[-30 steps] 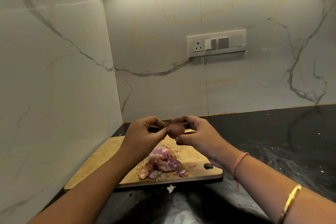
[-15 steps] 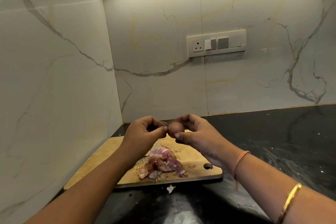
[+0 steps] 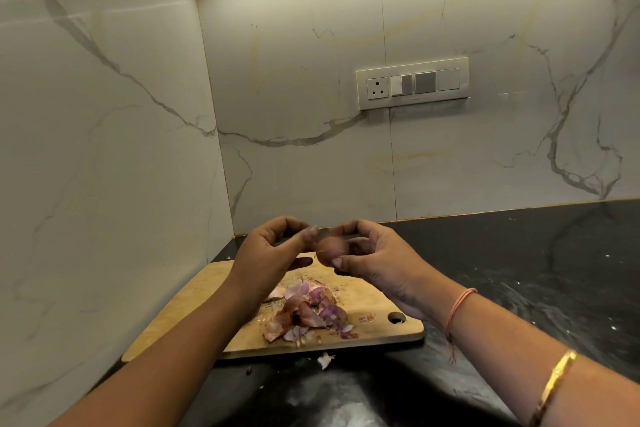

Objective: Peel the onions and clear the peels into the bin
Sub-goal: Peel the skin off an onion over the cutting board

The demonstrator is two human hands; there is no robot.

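Observation:
My right hand (image 3: 374, 253) holds a small brown-skinned onion (image 3: 329, 246) in its fingertips, above the far end of a wooden cutting board (image 3: 187, 319). My left hand (image 3: 273, 250) is just left of the onion. Its thumb and forefinger are curled into a pinch at the onion's skin, and their tips are blurred. A heap of purple and brown onion peels (image 3: 308, 312) lies on the board below both hands. No bin is in view.
The board sits on a black counter (image 3: 536, 281) in a corner of marble walls, with the left wall (image 3: 104, 184) close by. One stray peel (image 3: 325, 360) lies on the counter in front of the board. A switch plate (image 3: 412, 83) is on the back wall.
My left hand's pinching fingers have pulled slightly left, away from the onion. My right hand has turned the onion a little. The peel heap is unchanged.

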